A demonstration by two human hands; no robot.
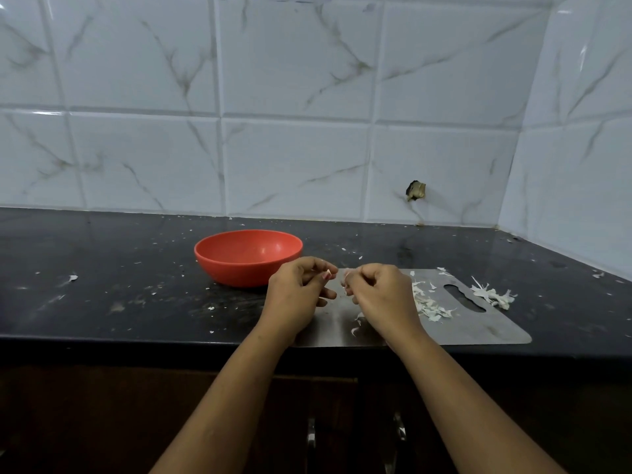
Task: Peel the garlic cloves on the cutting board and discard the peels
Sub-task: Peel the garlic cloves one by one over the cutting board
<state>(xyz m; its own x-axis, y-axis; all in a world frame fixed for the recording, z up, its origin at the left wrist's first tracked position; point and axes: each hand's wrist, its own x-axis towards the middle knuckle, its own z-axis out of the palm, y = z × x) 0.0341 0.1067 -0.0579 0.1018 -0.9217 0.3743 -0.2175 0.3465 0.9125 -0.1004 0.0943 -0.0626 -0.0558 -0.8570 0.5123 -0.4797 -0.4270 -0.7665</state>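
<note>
1. Head camera, the only view: black countertop (119, 268) under a white marbled tile wall (290, 155), both forearms reaching in from below.
2. Left hand (301, 289) raised over the left end of the steel cutting board (478, 325), fingers curled, thumb and forefinger pinching a small pale garlic piece (327, 274); too small to tell whether clove or skin.
3. Right hand (379, 295) just beside the left, not quite touching it, knuckles up and fingers curled tight, with a pale peel scrap (346, 285) nipped at the fingertips.
4. Both hands close together above the board, near its far left corner.
5. Loose heap of peels (431, 306) lying on the board just right of the right hand, short of the handle slot (465, 297).
6. Second clump of peels (494, 295) off the board, on the counter just past its slotted end.
7. A few stray flakes (355, 328) on the board below the right wrist.
8. Red bowl (248, 256) upright on the counter behind and left of the left hand, near the board's left end; nothing to be made out inside from this angle.
9. Fine white flecks strewn over the counter, one larger flake (73, 278) far to the left.
10. Chipped hole (416, 191) in the wall tile behind the board.
11. Dark cabinet fronts below the counter edge, with metal handles (311, 436) between the forearms.
</note>
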